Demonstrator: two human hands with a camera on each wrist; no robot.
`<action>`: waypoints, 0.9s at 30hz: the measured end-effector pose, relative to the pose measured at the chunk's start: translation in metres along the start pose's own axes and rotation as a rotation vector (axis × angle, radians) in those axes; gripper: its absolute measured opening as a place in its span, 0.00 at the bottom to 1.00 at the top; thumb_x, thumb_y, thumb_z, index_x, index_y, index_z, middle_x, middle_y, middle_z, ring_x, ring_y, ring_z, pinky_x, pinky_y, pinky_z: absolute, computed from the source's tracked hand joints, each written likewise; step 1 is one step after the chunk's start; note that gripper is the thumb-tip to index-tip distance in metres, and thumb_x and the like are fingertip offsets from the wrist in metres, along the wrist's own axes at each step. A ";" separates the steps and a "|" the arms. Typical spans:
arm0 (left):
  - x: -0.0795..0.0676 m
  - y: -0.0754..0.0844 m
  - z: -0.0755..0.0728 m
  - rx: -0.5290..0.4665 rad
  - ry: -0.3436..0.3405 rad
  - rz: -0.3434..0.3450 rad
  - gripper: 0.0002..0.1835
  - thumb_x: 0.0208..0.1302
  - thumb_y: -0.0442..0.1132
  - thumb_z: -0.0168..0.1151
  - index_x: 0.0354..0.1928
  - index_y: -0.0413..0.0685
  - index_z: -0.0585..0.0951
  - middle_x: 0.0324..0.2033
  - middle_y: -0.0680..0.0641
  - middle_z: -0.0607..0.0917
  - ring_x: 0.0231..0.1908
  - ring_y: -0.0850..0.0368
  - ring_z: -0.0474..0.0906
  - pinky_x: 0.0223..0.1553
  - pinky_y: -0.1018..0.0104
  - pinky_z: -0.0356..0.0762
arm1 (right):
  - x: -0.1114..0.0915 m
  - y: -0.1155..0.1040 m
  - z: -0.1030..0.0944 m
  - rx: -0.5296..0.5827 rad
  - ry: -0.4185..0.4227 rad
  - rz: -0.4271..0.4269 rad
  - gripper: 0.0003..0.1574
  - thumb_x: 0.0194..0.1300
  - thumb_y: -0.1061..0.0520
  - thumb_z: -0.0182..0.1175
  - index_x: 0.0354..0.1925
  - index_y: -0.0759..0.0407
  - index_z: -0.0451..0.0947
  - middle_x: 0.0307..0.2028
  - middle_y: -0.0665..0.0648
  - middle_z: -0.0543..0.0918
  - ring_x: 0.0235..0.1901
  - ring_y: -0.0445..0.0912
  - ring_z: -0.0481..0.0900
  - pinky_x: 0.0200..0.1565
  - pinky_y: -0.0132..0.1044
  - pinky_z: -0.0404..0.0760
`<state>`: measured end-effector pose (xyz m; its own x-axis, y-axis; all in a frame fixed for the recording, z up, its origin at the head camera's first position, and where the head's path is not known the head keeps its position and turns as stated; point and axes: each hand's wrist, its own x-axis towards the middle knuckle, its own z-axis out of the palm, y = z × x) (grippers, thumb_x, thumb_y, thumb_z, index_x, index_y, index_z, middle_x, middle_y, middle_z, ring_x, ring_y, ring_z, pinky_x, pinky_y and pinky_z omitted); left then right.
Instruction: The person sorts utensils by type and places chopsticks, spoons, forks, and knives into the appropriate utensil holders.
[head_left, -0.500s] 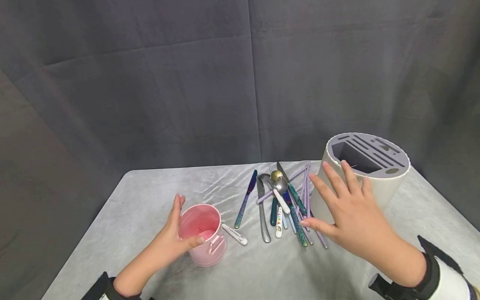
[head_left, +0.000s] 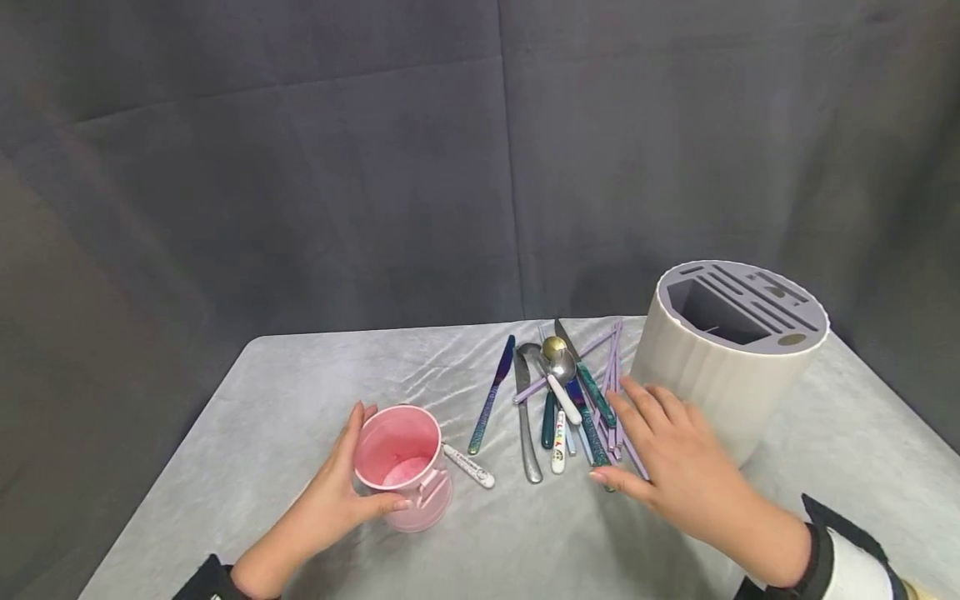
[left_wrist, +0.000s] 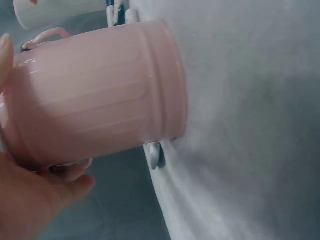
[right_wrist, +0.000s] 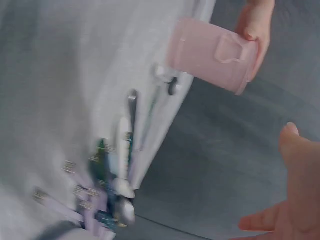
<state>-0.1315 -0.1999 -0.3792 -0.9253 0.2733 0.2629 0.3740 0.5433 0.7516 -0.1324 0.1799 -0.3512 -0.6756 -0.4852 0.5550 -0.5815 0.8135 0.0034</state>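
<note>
A pink bucket-shaped cup [head_left: 423, 510] with small side handles stands on the table, left of the cutlery. My left hand [head_left: 333, 500] holds it near the rim, thumb in front and fingers around the far left side. In the right wrist view the same cup [right_wrist: 207, 52] shows its handle, with the left hand [right_wrist: 257, 30] at its rim. My right hand [head_left: 678, 467] spreads its fingers over the right edge of the cutlery pile, holding nothing. Under and beside it lie purple sticks [head_left: 609, 367], a green-handled knife [head_left: 596, 396] and a white-handled spoon [head_left: 564, 400].
A tall cream utensil block [head_left: 701, 375] with a grey slotted top stands behind the right hand. A blue knife [head_left: 491, 400], a silver knife [head_left: 528, 437] and a white marker-like handle [head_left: 469, 467] lie between cup and pile. Grey cloth [head_left: 375, 208] hangs behind the table.
My left hand has closed in on the cup's rim. The right hand has moved down and left, away from the top of the utensil block, toward the cutlery.
</note>
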 end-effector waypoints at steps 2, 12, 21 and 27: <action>0.001 -0.001 0.003 0.010 0.019 -0.005 0.66 0.42 0.39 0.81 0.73 0.29 0.43 0.69 0.31 0.61 0.67 0.34 0.57 0.62 0.35 0.55 | -0.002 0.002 0.007 0.031 -0.045 0.039 0.55 0.66 0.23 0.40 0.58 0.71 0.73 0.54 0.69 0.75 0.50 0.63 0.73 0.47 0.59 0.72; 0.004 0.001 0.008 -0.007 0.068 -0.066 0.64 0.39 0.39 0.82 0.72 0.28 0.48 0.67 0.30 0.63 0.66 0.32 0.60 0.62 0.35 0.58 | -0.007 0.011 0.041 0.111 -0.148 0.145 0.40 0.56 0.43 0.69 0.52 0.75 0.74 0.38 0.63 0.77 0.37 0.56 0.77 0.39 0.52 0.77; -0.001 -0.001 0.006 0.032 0.074 -0.093 0.63 0.38 0.40 0.83 0.71 0.28 0.52 0.65 0.27 0.65 0.63 0.32 0.64 0.60 0.35 0.62 | -0.006 0.016 0.070 0.169 -0.199 0.206 0.28 0.54 0.52 0.73 0.43 0.71 0.74 0.30 0.58 0.76 0.30 0.50 0.77 0.34 0.47 0.77; 0.000 -0.001 0.007 0.033 0.088 -0.104 0.60 0.38 0.40 0.83 0.70 0.29 0.55 0.63 0.28 0.67 0.60 0.34 0.68 0.58 0.37 0.65 | 0.003 0.013 0.082 0.176 -0.242 0.268 0.31 0.53 0.59 0.73 0.49 0.75 0.72 0.35 0.67 0.83 0.33 0.57 0.83 0.35 0.50 0.80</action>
<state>-0.1315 -0.1953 -0.3840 -0.9605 0.1445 0.2379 0.2766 0.5909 0.7578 -0.1792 0.1626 -0.4179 -0.8888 -0.3419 0.3051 -0.4248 0.8645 -0.2689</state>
